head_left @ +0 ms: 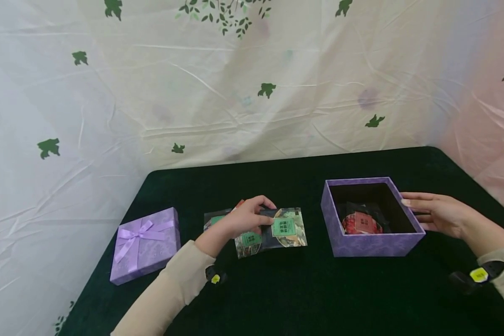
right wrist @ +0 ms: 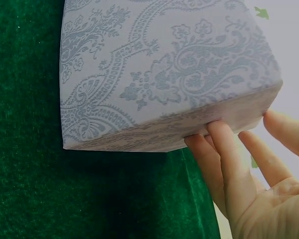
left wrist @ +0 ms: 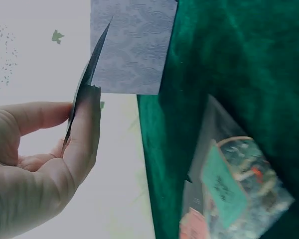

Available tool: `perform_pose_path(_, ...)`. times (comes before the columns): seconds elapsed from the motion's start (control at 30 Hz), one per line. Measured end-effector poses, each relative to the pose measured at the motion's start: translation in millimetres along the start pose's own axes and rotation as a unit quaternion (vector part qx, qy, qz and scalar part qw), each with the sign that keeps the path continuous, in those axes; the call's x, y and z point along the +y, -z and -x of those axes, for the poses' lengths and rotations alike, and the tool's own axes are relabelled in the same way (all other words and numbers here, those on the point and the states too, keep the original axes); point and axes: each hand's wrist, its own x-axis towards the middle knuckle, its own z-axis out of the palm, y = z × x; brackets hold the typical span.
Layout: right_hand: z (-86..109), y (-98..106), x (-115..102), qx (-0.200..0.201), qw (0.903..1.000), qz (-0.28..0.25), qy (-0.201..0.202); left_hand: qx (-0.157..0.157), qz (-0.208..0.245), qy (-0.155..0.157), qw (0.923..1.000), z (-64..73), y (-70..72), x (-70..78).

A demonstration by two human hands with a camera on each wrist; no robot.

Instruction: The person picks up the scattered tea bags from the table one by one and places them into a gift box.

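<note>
My left hand (head_left: 245, 217) pinches a thin, dark flat packet (head_left: 295, 235) with a green label, thumb on one side and fingers on the other. In the left wrist view the same packet (left wrist: 92, 59) shows edge-on. Beneath that hand another green-labelled packet (head_left: 248, 249) lies on the table. At right stands an open purple box (head_left: 371, 247), with a red-labelled packet (head_left: 363, 224) inside. My right hand (head_left: 438, 214) touches the box's right side with extended fingers; in the right wrist view the fingertips rest against the patterned box wall (right wrist: 169, 69).
A purple lid (head_left: 151, 252) with a ribbon bow lies at the left of the dark green table (head_left: 302, 298). Printed white cloth (head_left: 277, 116) hangs behind the table and at both sides. Partly under the left hand, a further packet (head_left: 212, 217) peeks out.
</note>
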Motion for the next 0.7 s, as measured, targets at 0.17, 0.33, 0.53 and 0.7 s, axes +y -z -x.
perform_pose_path(0.17,-0.3,0,0,0.001,1.0,0.002,-0.001,0.01,-0.022,-0.022,0.9995,-7.8,-6.4,14.0)
perform_pose_path(0.33,-0.2,0,0,0.004,0.9999,0.01,-0.001,0.004,-0.017,-0.043,0.9989,-16.2,-13.0,26.3)
perform_pose_path(0.53,-0.4,-1,0,0.0,1.0,0.009,0.0,-0.002,0.004,-0.052,0.9986,-27.4,-19.8,39.4)
perform_pose_path(0.7,0.1,0,0,0.0,1.0,0.007,-0.001,0.0,0.013,-0.063,0.9979,-34.1,-25.8,50.4)
